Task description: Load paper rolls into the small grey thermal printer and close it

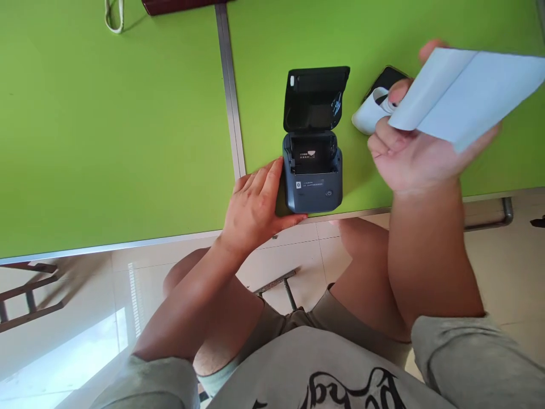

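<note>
A small dark grey printer point(313, 184) stands near the front edge of the green table point(128, 142), its lid point(315, 97) flipped up and the paper bay open. My left hand point(255, 207) rests against the printer's left side, fingers laid along it and thumb under the front corner. My right hand point(409, 156) is raised to the right of the printer, fingers closed on a pale blue folded sheet of paper point(464, 94) that sticks out to the right. The fingers also curl around a white paper roll point(372, 111).
A black phone point(385, 76) lies on the table behind the paper roll. A metal seam point(230, 96) splits the two green tabletops. A white cord loop point(114, 17) and a dark red object point(179, 5) sit at the far edge. Tiled floor and a stool frame lie below.
</note>
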A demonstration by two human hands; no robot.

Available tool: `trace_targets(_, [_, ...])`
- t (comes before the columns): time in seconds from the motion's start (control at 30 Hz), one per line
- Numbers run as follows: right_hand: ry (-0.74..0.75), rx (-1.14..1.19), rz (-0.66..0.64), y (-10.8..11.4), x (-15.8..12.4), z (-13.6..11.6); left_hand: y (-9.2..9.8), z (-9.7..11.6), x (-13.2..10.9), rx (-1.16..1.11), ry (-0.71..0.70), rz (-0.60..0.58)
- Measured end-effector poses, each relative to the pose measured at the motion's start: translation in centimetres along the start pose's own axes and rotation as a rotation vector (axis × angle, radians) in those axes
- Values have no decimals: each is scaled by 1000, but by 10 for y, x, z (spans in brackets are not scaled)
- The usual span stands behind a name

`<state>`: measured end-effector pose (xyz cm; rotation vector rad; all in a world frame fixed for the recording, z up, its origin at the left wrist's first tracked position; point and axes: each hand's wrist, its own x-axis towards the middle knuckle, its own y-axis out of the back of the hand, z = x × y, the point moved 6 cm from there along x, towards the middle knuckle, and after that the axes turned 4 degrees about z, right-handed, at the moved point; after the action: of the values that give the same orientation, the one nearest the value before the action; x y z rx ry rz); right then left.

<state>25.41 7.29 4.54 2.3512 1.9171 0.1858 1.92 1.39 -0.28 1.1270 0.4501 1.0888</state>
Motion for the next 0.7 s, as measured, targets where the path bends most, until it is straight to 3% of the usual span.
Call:
trace_targets(0.07, [-31, 68, 7, 1, -2, 23, 0, 0, 0, 5, 2, -7])
trace_targets(0.13, [24, 168, 97, 5, -9, 40, 0, 0, 0, 22, 11, -14])
trace_targets(0.2, [118, 84, 156, 7, -20, 50, 1, 0, 0, 41, 19, -11])
trace_targets(0.4, [379, -363, 66, 6, -37, 43, 2, 0, 0, 53, 19, -5])
trace_targets(0.7, [436, -553, 21, 2, -27, 51, 1, 0, 0, 69, 3, 4])
